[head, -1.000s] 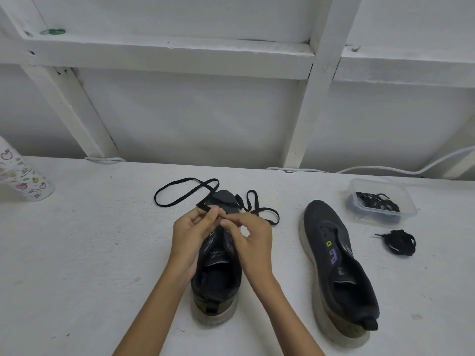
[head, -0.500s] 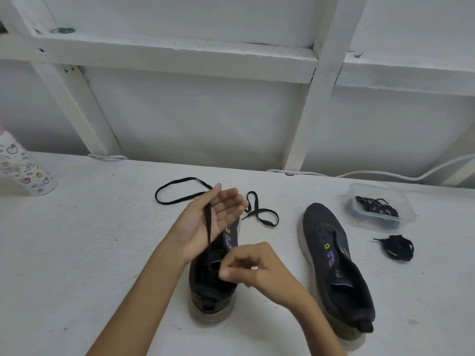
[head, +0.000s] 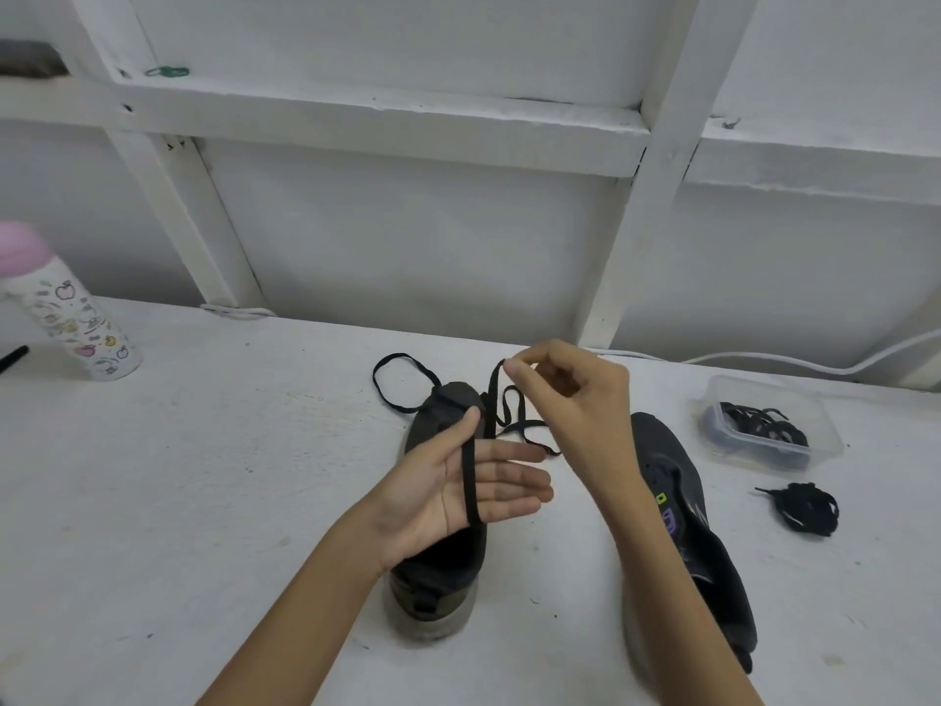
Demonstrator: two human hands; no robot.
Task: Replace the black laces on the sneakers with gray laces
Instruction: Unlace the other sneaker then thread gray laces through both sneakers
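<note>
Now the black lace (head: 469, 476) runs across your left hand (head: 458, 494), which lies flat and palm-up with straight fingers. It grips nothing; the lace only drapes over it. Your right hand (head: 575, 400) is raised just beyond, pinching the same lace between thumb and forefinger, the other fingers curled. Loose loops of the lace trail on the white table (head: 203, 476) past the toe of the near sneaker (head: 438, 578), which sits directly beneath your left hand. Whether the lace passes through any eyelet cannot be told. The second sneaker (head: 682, 532), unlaced, lies to the right. Further right are a clear tub (head: 820, 425) of dark laces and a loose black bundle (head: 809, 508). A patterned bottle (head: 76, 323) stands far left. With the palm open, the lace may slip off as you pull. The trailing loops may also snag or knot at the toe and drag the unheld sneaker.
</note>
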